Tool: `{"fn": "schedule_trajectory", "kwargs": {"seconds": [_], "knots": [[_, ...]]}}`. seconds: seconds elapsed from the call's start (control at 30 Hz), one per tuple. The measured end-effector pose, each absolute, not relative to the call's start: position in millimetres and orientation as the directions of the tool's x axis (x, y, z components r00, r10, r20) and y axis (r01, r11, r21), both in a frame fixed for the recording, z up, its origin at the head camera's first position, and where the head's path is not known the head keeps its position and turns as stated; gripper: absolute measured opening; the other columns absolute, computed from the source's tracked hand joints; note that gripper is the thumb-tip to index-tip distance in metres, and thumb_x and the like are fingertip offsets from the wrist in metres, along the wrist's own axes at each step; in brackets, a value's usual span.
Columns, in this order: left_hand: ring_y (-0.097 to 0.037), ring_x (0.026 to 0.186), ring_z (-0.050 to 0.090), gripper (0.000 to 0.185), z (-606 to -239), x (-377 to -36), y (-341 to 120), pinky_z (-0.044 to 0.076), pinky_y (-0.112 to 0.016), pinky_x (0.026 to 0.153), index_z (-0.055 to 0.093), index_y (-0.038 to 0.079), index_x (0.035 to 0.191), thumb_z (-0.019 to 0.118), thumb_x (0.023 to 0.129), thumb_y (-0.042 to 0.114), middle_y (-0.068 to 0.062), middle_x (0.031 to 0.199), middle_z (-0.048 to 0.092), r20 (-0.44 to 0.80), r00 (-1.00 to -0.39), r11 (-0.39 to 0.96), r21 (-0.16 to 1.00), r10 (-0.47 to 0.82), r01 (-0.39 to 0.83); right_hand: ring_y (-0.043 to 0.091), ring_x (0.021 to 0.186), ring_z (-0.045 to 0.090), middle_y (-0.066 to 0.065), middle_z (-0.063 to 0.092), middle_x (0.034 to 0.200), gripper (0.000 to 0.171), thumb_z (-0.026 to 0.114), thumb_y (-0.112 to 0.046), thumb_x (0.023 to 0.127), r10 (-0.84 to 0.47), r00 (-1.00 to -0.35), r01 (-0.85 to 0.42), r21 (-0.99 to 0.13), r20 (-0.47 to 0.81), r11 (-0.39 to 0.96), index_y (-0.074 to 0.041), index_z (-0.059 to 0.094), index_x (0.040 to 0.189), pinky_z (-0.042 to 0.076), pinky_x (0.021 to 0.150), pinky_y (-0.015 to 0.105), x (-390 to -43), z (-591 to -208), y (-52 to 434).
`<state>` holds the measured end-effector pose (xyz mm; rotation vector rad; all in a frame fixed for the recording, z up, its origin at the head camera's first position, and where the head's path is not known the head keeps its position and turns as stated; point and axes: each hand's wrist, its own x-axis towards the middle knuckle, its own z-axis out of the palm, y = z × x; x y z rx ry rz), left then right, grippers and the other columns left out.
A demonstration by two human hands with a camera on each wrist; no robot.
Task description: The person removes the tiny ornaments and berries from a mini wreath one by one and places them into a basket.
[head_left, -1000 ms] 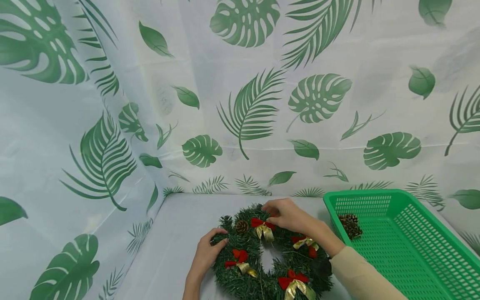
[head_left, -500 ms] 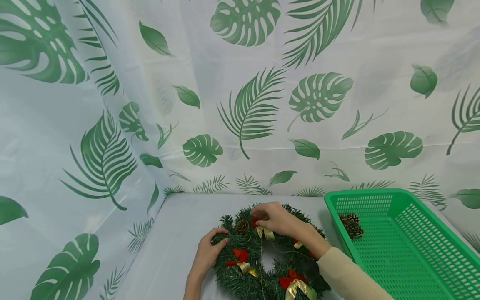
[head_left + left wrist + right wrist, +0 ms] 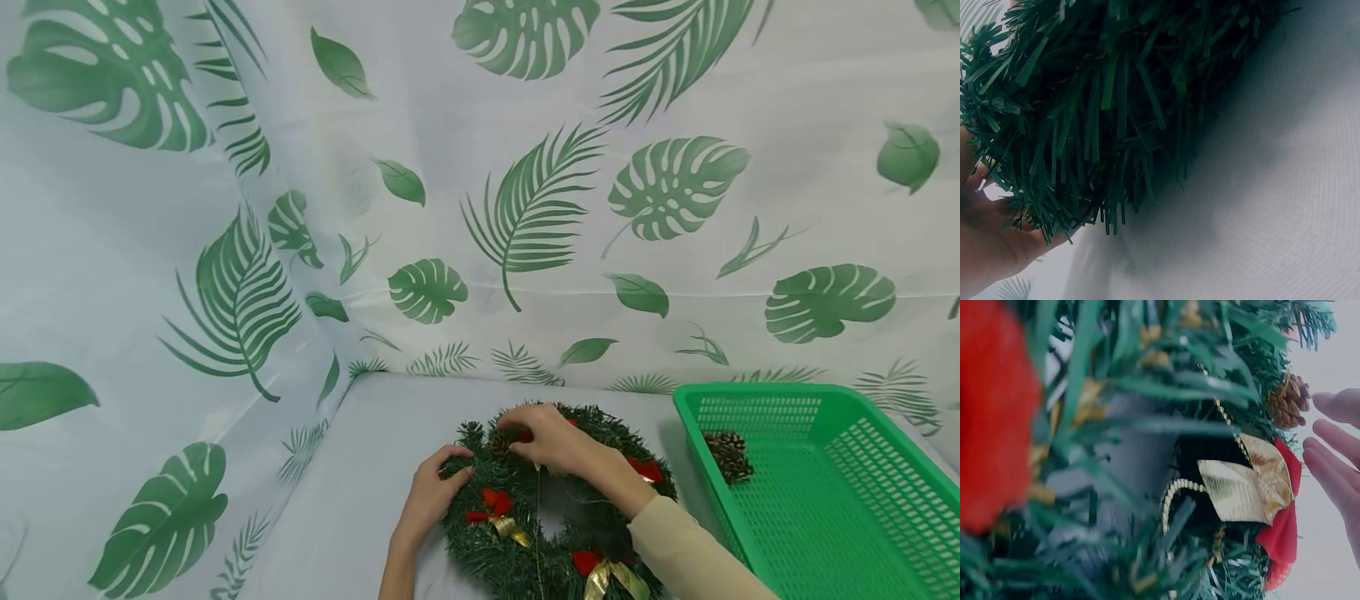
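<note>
A green artificial wreath with red-and-gold bows lies on the white table. My left hand grips its left edge; in the left wrist view the needles lie over my palm. My right hand rests over the top of the wreath beside a small pine cone. In the right wrist view its fingers are stretched out next to the pine cone and a red-and-gold bow, holding nothing. A gold bead string hangs across the wreath's hole.
A green plastic basket stands at the right with one pine cone in its near corner. Leaf-printed white cloth forms the back and left walls. Bare table lies left of the wreath.
My right hand slid left along the top of the wreath, from the top bow toward the pine cone. The left hand kept its hold on the left edge.
</note>
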<state>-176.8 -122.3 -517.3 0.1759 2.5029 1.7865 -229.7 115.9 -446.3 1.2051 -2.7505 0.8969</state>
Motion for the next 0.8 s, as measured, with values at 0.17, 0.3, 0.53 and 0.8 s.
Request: {"fn": "schedule_trajectory", "kwargs": {"seconds": [0.17,0.3,0.53,0.8], "knots": [[-0.039,0.133,0.052,0.023,-517.5,-180.3,-116.7,0.048,-0.046,0.091,0.070,0.014,0.122,0.068,0.100,0.023,-0.014,0.142,0.061,0.033,-0.987,0.313,0.946,0.159,0.082,0.029,0.098,0.071,0.015,0.072,0.116,0.034,0.076,0.000,0.090,-0.668,-0.723,-0.645,-0.519,0.178,0.560,0.000,0.069,0.123,0.059,0.079,0.036,-227.9,-448.5,118.3],[-0.033,0.120,0.057,0.023,-518.0,-179.1,-122.7,0.047,-0.041,0.084,0.070,0.014,0.121,0.069,0.100,0.023,-0.014,0.141,0.061,0.031,-0.990,0.323,0.943,0.137,0.074,0.031,0.106,0.070,0.016,0.070,0.122,0.037,0.075,-0.001,0.092,-0.690,-0.711,-0.637,-0.542,0.137,0.548,0.000,0.067,0.127,0.059,0.084,0.040,-229.7,-447.3,108.8],[-0.040,0.134,0.052,0.024,-517.0,-178.1,-121.4,0.052,-0.052,0.094,0.070,0.013,0.121,0.069,0.100,0.023,-0.014,0.140,0.062,0.032,-0.989,0.287,0.955,0.146,0.074,0.034,0.118,0.066,0.016,0.069,0.128,0.040,0.076,-0.001,0.091,-0.695,-0.709,-0.644,-0.514,0.122,0.567,0.000,0.066,0.130,0.057,0.094,0.047,-230.1,-448.5,106.2],[-0.043,0.142,0.046,0.025,-517.3,-175.0,-118.2,0.048,-0.060,0.104,0.071,0.013,0.121,0.071,0.098,0.024,-0.012,0.139,0.063,0.030,-0.991,0.282,0.957,0.128,0.066,0.032,0.113,0.068,0.015,0.071,0.123,0.034,0.075,0.002,0.091,-0.697,-0.700,-0.674,-0.467,0.156,0.573,0.000,0.069,0.125,0.058,0.092,0.042,-227.7,-449.8,106.0]]}}
